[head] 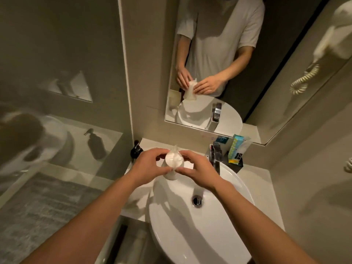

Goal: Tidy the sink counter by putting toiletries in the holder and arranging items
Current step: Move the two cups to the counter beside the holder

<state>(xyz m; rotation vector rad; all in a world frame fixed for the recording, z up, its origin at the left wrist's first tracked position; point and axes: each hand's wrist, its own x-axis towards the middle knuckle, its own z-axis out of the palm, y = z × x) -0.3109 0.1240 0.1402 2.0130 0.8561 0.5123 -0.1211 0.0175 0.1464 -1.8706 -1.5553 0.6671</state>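
Head view: the left hand (150,166) and right hand (199,172) meet over the back left rim of the white oval ceramic sink (190,225), holding a small white cup wrapped in clear plastic film (174,161) between them. The left hand's fingers and thumb curl round the cup's left side; the right hand's thumb and fingertips pinch its right side. Just beyond the left hand, a black pump soap bottle (136,150) stands on the pale worktop (257,178). Beyond the right hand, past the chrome tap (215,159), a black square holder (237,165) carries upright toiletry packets (235,147).

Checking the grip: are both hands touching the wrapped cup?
Touching. The head view shows the left hand and right hand pinching the wrapped cup from either side.
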